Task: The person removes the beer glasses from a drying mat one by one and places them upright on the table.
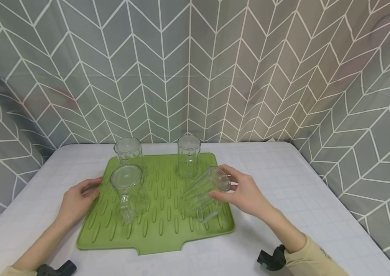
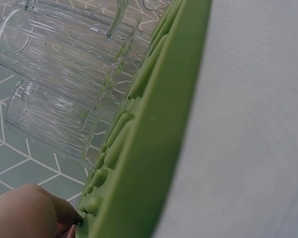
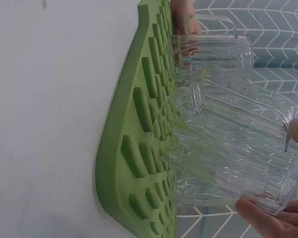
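A green ribbed drying mat carries several clear glass mugs. My right hand grips the front-right glass mug around its raised end, thumb on the near side and fingers behind. This mug leans toward the right, its other end low at the mat, handle facing forward; the right wrist view shows fingertips against the glass. My left hand pinches the mat's left edge between thumb and fingers, nearest to the front-left mug. The back-left mug and back-right mug stand upright on the mat.
The mat lies on a white table with a faint grid pattern. Behind and beside the table hangs a grey curtain with white chevron lines. Black wrist devices sit at both sleeves.
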A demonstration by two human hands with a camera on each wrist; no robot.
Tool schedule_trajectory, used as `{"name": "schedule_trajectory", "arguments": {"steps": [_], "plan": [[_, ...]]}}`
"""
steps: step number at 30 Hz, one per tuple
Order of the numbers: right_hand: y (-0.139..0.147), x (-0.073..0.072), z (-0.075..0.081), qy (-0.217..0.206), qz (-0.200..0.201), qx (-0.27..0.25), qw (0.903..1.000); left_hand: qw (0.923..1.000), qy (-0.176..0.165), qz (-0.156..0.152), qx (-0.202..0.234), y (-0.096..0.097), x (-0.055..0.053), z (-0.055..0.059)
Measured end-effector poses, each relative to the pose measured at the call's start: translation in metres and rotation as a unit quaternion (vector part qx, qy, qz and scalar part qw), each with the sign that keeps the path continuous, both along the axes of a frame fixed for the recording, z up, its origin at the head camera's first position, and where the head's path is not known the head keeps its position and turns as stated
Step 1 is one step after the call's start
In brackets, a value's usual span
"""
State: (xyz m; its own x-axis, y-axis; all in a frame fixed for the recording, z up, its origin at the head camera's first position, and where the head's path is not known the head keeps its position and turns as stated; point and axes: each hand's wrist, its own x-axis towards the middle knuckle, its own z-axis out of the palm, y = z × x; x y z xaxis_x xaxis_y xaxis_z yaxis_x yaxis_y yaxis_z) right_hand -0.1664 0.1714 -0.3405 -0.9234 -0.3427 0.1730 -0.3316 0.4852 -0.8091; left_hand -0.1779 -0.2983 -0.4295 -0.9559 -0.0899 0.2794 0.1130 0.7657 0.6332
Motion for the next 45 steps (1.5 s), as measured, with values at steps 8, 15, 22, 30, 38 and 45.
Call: {"name": "schedule_trajectory", "arguments": {"steps": [8, 15, 22, 30, 38, 45], "plan": [[0.002, 0.000, 0.003, 0.002, -0.001, 0.013, 0.9999, 1.0000, -0.005, 0.001, 0.002, 0.000, 0.001, 0.001], [0.003, 0.000, 0.004, 0.003, -0.009, 0.028, 0.9996, 1.0000, -0.002, -0.003, 0.003, 0.000, 0.001, 0.000], [0.005, -0.002, 0.004, 0.002, -0.010, 0.038, 0.9992, 1.0000, 0.000, -0.004, -0.001, -0.001, 0.001, 0.000], [0.010, -0.005, 0.005, -0.015, 0.002, 0.040, 0.9991, 0.9999, 0.000, -0.010, -0.001, 0.000, 0.001, 0.002], [0.019, -0.009, 0.007, -0.044, 0.017, 0.049, 0.9977, 0.9997, -0.018, -0.015, -0.004, -0.001, 0.000, 0.005], [0.025, -0.012, 0.009, -0.062, 0.039, 0.043, 0.9964, 0.9995, -0.024, -0.022, -0.002, -0.001, 0.000, 0.009]]}}
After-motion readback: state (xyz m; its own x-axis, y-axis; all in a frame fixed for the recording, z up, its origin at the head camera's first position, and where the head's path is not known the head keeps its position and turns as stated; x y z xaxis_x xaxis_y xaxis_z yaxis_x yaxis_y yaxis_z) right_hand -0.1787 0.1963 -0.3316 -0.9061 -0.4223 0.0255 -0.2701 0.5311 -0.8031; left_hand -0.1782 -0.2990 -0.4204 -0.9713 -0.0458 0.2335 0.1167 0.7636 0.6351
